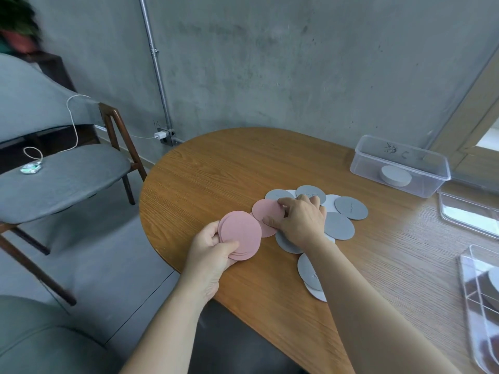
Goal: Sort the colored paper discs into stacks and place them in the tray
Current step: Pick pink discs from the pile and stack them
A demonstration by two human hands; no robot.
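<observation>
My left hand (213, 248) grips a stack of pink discs (240, 233) just above the table's left edge, thumb across its lower rim. My right hand (299, 220) pinches a single pink disc (267, 210) lying on the loose pile, index finger on its top rim and thumb at its near rim. Several grey discs (339, 225) and white discs (330, 202) lie scattered under and around that hand; more grey discs (307, 268) show beside my right forearm. A clear plastic tray (399, 166) at the back right holds a white stack (396, 176).
The wooden table (229, 171) is rounded at its left end. A clear lid (469, 214) lies right of the pile. A second clear container (480, 303) sits at the right edge. A grey chair (62, 179) with a charging cable stands left.
</observation>
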